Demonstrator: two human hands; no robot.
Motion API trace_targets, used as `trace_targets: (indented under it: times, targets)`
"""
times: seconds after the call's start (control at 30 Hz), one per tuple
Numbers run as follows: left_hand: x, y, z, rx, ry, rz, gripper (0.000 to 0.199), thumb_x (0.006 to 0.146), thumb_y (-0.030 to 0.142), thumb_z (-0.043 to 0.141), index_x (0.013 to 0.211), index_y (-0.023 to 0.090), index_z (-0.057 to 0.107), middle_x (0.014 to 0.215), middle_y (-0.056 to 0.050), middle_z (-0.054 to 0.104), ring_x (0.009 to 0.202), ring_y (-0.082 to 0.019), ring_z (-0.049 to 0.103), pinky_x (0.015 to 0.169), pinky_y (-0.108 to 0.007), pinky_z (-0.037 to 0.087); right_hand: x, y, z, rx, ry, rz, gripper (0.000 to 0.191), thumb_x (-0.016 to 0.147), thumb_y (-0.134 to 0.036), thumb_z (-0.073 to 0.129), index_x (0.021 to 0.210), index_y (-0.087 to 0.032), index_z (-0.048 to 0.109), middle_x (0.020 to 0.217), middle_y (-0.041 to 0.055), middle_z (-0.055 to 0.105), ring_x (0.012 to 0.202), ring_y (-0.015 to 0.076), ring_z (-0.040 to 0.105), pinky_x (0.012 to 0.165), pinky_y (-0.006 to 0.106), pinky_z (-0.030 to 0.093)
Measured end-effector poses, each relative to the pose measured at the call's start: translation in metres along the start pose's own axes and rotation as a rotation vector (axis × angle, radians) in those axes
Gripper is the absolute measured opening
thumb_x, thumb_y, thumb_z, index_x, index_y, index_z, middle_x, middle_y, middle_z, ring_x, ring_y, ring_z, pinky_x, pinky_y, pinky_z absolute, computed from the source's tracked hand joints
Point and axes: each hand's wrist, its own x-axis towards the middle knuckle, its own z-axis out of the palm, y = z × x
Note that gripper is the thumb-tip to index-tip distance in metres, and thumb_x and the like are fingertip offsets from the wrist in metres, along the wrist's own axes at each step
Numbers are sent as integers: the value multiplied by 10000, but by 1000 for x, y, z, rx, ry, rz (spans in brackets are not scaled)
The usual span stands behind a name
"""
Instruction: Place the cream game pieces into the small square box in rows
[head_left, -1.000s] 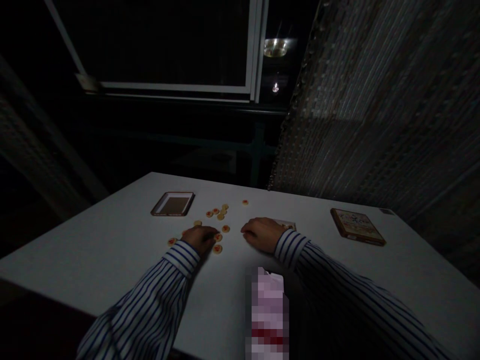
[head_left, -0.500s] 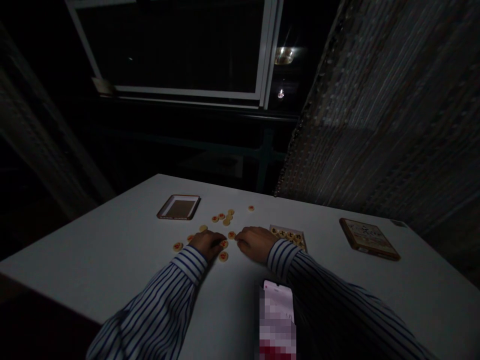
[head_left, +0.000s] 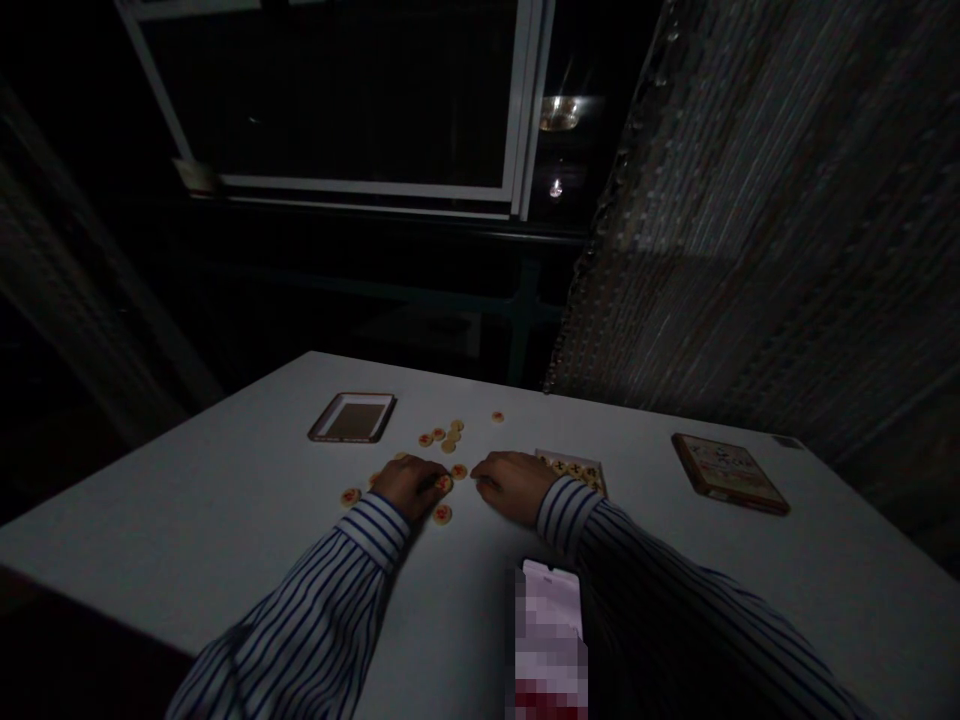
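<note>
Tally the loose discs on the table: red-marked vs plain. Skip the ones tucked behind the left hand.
Red-marked discs: 7, including the one at the left hand
Plain discs: 3
Total: 10

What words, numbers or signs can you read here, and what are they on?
None that I can read for sure.
Loose round pieces: red signs, too small.
Pieces in the white tray: black signs, too small.
Flat box on the right: print on top, too blurred.
Phone: screen mostly pixelated, the rest too faint.
</note>
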Motion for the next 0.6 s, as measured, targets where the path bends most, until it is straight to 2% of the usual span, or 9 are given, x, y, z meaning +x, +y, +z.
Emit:
trace_targets:
  times: [0.33, 0.6]
  targets:
    - [-1, 17, -19, -38, 152, 82, 246, 735, 317, 466, 904, 197, 597, 905, -45, 635, 876, -197, 531, 798, -344, 387, -12, 10, -10, 27, 44, 21, 324, 766, -281, 373, 1020, -196, 557, 1005, 58, 576, 912, 165, 516, 794, 275, 348]
    - [3, 39, -21, -64, 242, 133, 206, 713, 263, 508, 900, 213, 577, 919, -29, 627, 904, -192, 518, 822, -348, 370, -31, 16, -19, 68, 107, 73, 304, 775, -290, 382, 1000, -194, 562, 967, 49, 583, 851, 145, 528, 756, 255, 357]
